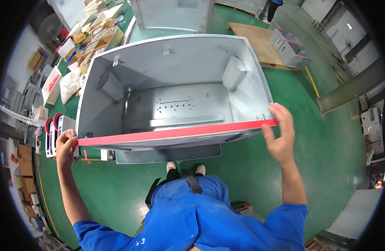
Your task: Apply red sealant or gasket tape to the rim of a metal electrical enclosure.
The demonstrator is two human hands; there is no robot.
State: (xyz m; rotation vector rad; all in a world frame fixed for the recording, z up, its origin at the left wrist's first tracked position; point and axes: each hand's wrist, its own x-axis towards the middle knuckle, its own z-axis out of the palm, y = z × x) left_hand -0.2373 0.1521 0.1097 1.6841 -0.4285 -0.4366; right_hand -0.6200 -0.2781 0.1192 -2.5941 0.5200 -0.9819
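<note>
In front of me stands a large open-topped grey metal box (180,69), with slots and holes in its floor and brackets on its inner walls. A red strip of tape (175,132) runs along its near edge from corner to corner. At the left corner, the fingers of my left hand (65,146) are pinched together on the strip's end. My right hand (283,140) is at the right corner, its fingers stretched out and the thumb apart, touching the edge near the strip's other end.
Cartons of small parts (101,39) and a white bag (70,85) lie at the left. Another metal cabinet (171,16) stands beyond the box. Grey red-edged boxes (291,48) rest by a wooden board (253,39) at the far right. A person (273,9) stands farther back.
</note>
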